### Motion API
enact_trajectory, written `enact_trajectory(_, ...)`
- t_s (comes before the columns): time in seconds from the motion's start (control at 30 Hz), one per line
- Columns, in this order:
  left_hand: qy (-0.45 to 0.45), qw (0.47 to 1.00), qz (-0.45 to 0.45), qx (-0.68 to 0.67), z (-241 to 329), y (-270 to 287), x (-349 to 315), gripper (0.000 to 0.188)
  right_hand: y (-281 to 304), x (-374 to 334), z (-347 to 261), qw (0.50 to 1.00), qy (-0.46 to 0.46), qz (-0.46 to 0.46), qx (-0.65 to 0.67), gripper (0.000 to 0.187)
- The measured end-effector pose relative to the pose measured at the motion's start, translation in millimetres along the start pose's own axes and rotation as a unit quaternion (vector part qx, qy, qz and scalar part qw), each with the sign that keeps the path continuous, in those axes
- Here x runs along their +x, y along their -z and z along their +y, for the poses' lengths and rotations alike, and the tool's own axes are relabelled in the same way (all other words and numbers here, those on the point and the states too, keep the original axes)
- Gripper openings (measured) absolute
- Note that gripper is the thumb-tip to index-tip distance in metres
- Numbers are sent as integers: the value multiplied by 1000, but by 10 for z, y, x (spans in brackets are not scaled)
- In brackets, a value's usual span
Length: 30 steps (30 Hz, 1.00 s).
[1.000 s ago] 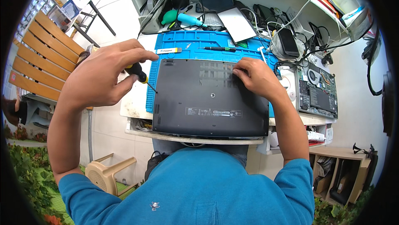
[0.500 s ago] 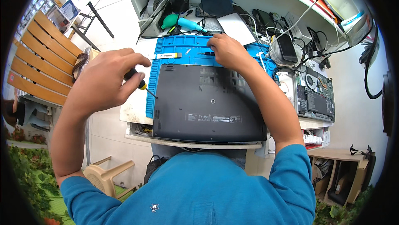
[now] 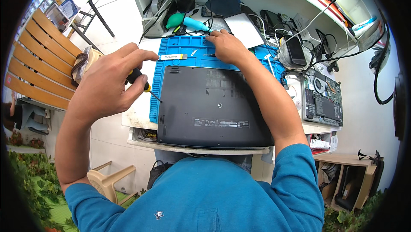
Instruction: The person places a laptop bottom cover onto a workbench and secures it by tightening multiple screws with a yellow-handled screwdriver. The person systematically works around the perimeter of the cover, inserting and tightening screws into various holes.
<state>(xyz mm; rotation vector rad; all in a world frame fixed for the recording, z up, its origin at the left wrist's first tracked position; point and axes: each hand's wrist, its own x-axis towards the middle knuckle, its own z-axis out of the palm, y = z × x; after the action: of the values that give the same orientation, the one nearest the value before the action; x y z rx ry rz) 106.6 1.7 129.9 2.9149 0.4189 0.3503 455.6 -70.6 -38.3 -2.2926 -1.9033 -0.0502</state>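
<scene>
The laptop (image 3: 203, 105) is dark, with thin slots (image 3: 218, 74) and a label (image 3: 220, 123). The left hand (image 3: 112, 83) holds a screwdriver (image 3: 147, 88); I can't tell if the right hand (image 3: 227, 48) holds anything.

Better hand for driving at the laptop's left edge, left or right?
Left, I'd say. The left hand holds the screwdriver, whose tip is at the left edge of the laptop. The right hand is beyond the laptop's far edge, over the blue mat.
</scene>
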Motion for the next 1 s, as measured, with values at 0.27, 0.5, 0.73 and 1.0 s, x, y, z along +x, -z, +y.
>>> enact_trajectory(0.27, 55, 997, 25, 45, -35, -88, -2, 32, 65, -8, 15, 999, 28, -23, 29, 51)
enact_trajectory(0.5, 62, 997, 26, 46, -6, -95, -17, 29, -28, 79, 15, 999, 4, 22, 34, 46)
enact_trajectory(0.73, 57, 997, 34, 42, -24, -95, -35, 29, -61, 253, 40, 994, -84, -5, 74, 25)
enact_trajectory(1.0, 45, 997, 56, 36, -51, -125, -42, 27, -168, 441, 36, 988, -80, 34, 128, 17)
